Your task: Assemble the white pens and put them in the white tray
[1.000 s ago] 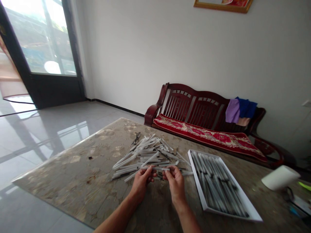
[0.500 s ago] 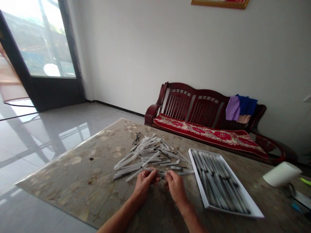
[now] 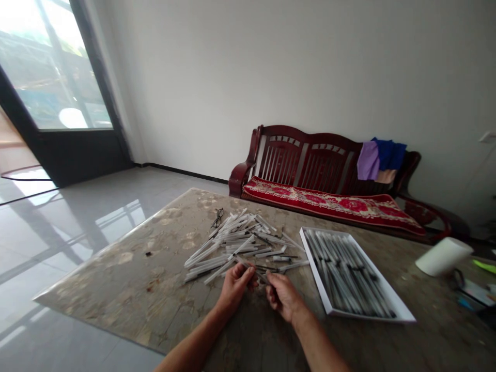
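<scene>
My left hand [image 3: 234, 285] and my right hand [image 3: 285, 296] are close together above the near side of the table. Both have closed fingers, pinching a slim translucent pen [image 3: 262, 278] that spans the gap between them; the fingers cover much of it. Just beyond my hands lies a loose pile of pens [image 3: 228, 243] with whitish, clear barrels and some dark parts, pointing many ways. To the right of my right hand is a shallow white box [image 3: 314, 275], where similar pens [image 3: 344, 274] lie side by side in rows.
Eyeglasses [image 3: 218, 217] rest behind the pile on the stone-patterned table [image 3: 127, 274]. A white paper roll [image 3: 444, 257] lies right of the box, with blurred small items past it. Behind the table stands a dark red wooden bench [image 3: 302, 155] with a patterned cushion [image 3: 329, 204].
The view has shifted slightly. My hands remain together at the pile's near edge, and the pen between them now slants down to the right. The right hand has turned a little.
</scene>
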